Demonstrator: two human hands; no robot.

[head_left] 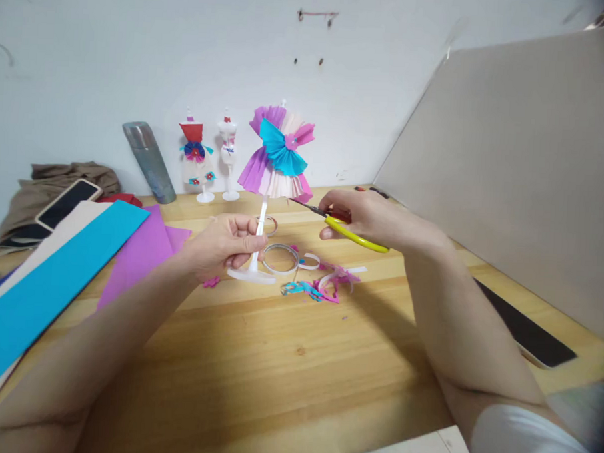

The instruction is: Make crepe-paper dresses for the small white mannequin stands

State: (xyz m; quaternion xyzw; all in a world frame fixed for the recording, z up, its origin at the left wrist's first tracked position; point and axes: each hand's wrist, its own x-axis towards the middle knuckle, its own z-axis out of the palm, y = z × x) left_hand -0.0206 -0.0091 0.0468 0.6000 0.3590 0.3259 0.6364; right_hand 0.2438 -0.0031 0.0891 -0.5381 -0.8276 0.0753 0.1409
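My left hand [231, 245] is closed around the white stem of a small mannequin stand [252, 276], just above its round base. The mannequin wears a pleated paper dress [278, 152] in purple, cream and pink, with a turquoise bow and a pink flower at its middle. In my right hand [357, 215] are scissors [356, 236] with yellow and red handles. Their dark blades point left, with the tips close beneath the dress's lower right hem; whether they touch it is unclear.
Tape rolls [280, 258] and paper scraps [329, 284] lie behind and right of the stand. Coloured paper sheets [64, 269], a phone [69, 203] and cloth [20, 207] are at left. A bottle [149, 163] and two dressed mannequins [197, 158] stand behind. A dark phone [528, 326] lies right.
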